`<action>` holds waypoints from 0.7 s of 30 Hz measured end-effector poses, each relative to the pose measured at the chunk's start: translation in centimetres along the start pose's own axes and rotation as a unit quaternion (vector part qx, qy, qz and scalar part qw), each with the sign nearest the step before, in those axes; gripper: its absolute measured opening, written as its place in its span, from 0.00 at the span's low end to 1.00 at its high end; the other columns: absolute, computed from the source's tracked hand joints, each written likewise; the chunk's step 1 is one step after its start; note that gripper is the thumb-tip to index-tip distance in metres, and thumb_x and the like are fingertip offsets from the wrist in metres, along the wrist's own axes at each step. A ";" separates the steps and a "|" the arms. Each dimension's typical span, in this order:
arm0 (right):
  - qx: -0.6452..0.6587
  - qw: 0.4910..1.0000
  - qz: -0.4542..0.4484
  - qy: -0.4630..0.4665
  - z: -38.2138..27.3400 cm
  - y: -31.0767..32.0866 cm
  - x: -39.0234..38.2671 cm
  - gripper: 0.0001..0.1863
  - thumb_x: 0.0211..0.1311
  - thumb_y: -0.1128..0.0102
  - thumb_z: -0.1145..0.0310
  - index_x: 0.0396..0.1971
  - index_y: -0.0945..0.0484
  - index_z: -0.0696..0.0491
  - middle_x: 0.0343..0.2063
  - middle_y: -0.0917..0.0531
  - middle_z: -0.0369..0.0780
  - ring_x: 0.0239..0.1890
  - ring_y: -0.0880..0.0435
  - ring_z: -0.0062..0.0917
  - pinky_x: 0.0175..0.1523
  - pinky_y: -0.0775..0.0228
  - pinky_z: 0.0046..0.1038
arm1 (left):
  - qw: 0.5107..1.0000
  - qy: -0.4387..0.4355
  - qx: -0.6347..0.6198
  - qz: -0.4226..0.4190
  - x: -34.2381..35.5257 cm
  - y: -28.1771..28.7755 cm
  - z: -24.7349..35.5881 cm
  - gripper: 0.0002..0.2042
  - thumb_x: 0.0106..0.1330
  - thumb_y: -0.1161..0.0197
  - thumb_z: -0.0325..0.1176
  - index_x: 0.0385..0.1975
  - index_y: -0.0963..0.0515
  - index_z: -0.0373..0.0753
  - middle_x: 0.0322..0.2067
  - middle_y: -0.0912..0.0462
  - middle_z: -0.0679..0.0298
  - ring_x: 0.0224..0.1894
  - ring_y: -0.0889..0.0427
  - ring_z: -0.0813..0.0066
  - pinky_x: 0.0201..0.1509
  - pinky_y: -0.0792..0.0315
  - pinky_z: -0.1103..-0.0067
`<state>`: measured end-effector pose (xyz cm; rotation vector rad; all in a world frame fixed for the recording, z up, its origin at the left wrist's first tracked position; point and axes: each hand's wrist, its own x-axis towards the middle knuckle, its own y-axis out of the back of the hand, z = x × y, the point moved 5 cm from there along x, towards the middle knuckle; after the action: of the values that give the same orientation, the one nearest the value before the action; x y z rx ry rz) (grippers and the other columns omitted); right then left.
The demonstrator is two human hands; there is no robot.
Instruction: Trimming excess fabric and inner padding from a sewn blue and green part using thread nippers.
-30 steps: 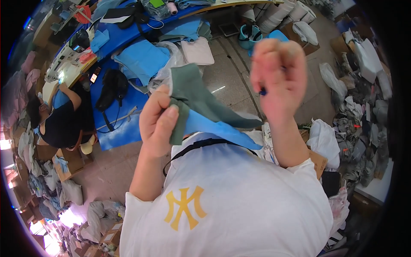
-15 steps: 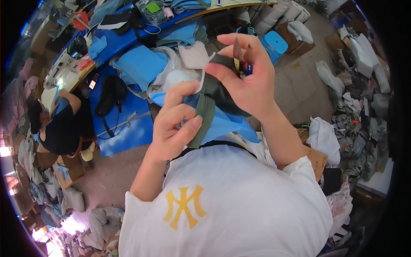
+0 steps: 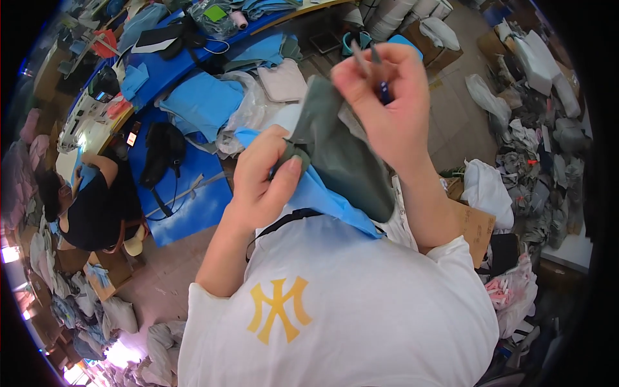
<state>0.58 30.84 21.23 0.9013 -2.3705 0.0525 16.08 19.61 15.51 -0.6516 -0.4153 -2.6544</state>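
Note:
My left hand (image 3: 258,184) is closed, its thumb and fingers pinching a bunched edge of a dark green cloth piece (image 3: 351,151) in front of my chest. A light blue cloth layer (image 3: 329,197) hangs under the green one and reaches down toward my shirt. Up and to the right, my right hand (image 3: 403,106) is closed round small thread snips (image 3: 384,92), blades pointing up and a dark blue part showing in the palm. The right fingertips are beside the top of the green cloth; whether they touch it I cannot tell.
Ahead stands a blue-covered table with folded blue cloth (image 3: 206,100), a pale pad (image 3: 284,80) and a black bag (image 3: 161,151). At the left a person (image 3: 97,206) sits by a sewing machine. Heaps of grey cloth (image 3: 535,174) and cardboard boxes (image 3: 474,226) lie right.
The green cloth has turned and spread out, showing a broad flat face to the right. My right hand with the snips has moved slightly up and right. My left hand has kept its pinch.

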 end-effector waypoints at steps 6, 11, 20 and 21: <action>-0.112 0.976 -0.185 -0.001 -3.8 -0.6 -2.0 0.06 0.62 0.34 0.72 0.34 0.23 0.54 0.27 0.21 0.37 0.26 0.21 0.24 0.31 0.30 0.24 | 0.999 -0.018 0.010 0.049 0.5 0.5 -0.2 0.07 0.61 0.42 0.23 0.23 0.33 0.34 0.24 0.33 0.58 0.24 0.35 0.65 0.28 0.41 0.72; -0.139 0.971 -0.194 0.032 -2.5 -0.9 -3.0 0.05 0.59 0.34 0.75 0.31 0.23 0.56 0.27 0.21 0.40 0.25 0.23 0.30 0.29 0.32 0.28 | 0.993 -0.062 0.095 0.035 1.3 0.2 0.9 0.07 0.57 0.40 0.22 0.23 0.32 0.34 0.23 0.31 0.57 0.23 0.34 0.64 0.26 0.40 0.72; -0.130 0.971 -0.200 0.014 -2.6 0.1 -3.2 0.05 0.57 0.34 0.74 0.29 0.22 0.56 0.26 0.20 0.40 0.26 0.22 0.33 0.29 0.32 0.29 | 0.986 -0.104 0.129 0.027 1.8 -0.9 2.3 0.08 0.54 0.38 0.22 0.23 0.33 0.33 0.24 0.32 0.55 0.24 0.35 0.64 0.25 0.41 0.72; -0.129 0.970 -0.204 0.012 -2.8 0.2 -3.2 0.05 0.56 0.33 0.74 0.29 0.22 0.56 0.26 0.20 0.40 0.26 0.22 0.33 0.29 0.32 0.29 | 0.986 -0.103 0.130 0.027 1.7 -1.0 2.3 0.08 0.54 0.38 0.22 0.23 0.33 0.33 0.24 0.32 0.55 0.24 0.35 0.64 0.25 0.41 0.72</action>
<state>3.84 33.58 21.79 1.2239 -2.0628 -0.3961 15.15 20.84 18.11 -0.8403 -0.7760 -2.4315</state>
